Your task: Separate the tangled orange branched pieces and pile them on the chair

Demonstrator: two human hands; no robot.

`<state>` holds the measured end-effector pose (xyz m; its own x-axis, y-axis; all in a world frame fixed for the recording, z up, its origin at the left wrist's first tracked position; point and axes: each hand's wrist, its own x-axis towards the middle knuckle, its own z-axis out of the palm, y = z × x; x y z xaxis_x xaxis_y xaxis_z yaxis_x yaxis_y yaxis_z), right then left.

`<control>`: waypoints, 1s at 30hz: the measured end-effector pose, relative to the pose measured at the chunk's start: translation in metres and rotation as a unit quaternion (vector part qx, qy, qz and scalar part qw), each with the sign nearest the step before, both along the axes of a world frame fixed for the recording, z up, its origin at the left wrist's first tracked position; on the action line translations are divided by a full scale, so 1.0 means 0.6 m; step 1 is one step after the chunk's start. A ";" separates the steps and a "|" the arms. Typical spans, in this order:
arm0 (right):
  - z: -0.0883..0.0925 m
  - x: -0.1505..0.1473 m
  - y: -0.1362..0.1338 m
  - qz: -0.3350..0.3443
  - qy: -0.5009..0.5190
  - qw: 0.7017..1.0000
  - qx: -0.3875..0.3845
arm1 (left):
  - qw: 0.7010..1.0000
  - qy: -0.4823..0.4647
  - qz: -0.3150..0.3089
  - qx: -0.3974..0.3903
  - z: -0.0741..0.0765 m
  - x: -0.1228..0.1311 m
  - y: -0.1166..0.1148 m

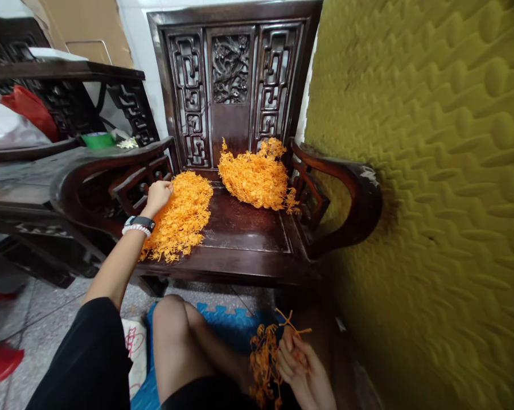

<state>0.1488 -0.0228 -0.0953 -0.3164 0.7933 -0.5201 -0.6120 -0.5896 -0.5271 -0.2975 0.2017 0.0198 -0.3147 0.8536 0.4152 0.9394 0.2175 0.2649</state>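
Note:
My left hand, a dark wristband and a pale bracelet at its wrist, reaches to the back left edge of a long heap of orange plastic flower-like pieces. Its fingers are curled together, and what they pinch, if anything, is hidden. Low in front of the seat, my right hand is closed on an orange branching plastic piece that sticks up above the fingers. A dangling bunch of similar orange pieces hangs beside that hand. A second, rounder orange heap rests against the chair back.
Both heaps lie on a dark carved wooden chair with curved arms. An olive padded wall rises close on the right. A side table with a green tape roll stands left. Below are a blue foam mat and a red plastic object.

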 end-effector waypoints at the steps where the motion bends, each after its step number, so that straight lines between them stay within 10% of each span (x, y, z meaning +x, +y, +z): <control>1: 0.000 0.002 -0.003 -0.010 -0.008 1.000 -0.009 | 1.000 -0.007 0.005 0.002 -0.001 0.001 0.000; 11: 0.020 -0.007 -0.008 0.023 0.055 0.996 0.064 | 1.000 -0.001 0.025 0.007 -0.013 0.027 -0.006; 16: 0.055 -0.026 0.007 0.092 0.103 0.982 0.130 | 0.979 -0.024 -0.162 0.119 -0.013 0.127 -0.108; 18: 0.065 -0.035 0.012 0.110 0.125 0.973 0.157 | 0.935 -0.106 -0.335 0.044 -0.028 0.192 -0.184; 22: 0.079 -0.055 0.018 0.072 0.158 0.961 0.216 | 0.736 -0.284 -0.598 -0.142 -0.098 0.330 -0.332; 25: 0.098 -0.067 0.028 0.024 0.175 0.939 0.295 | 0.667 -0.441 -0.562 -0.211 -0.152 0.410 -0.392; 30: 0.109 -0.061 0.060 0.006 0.037 0.928 0.371 | 0.702 -0.614 -0.341 -0.118 -0.173 0.457 -0.401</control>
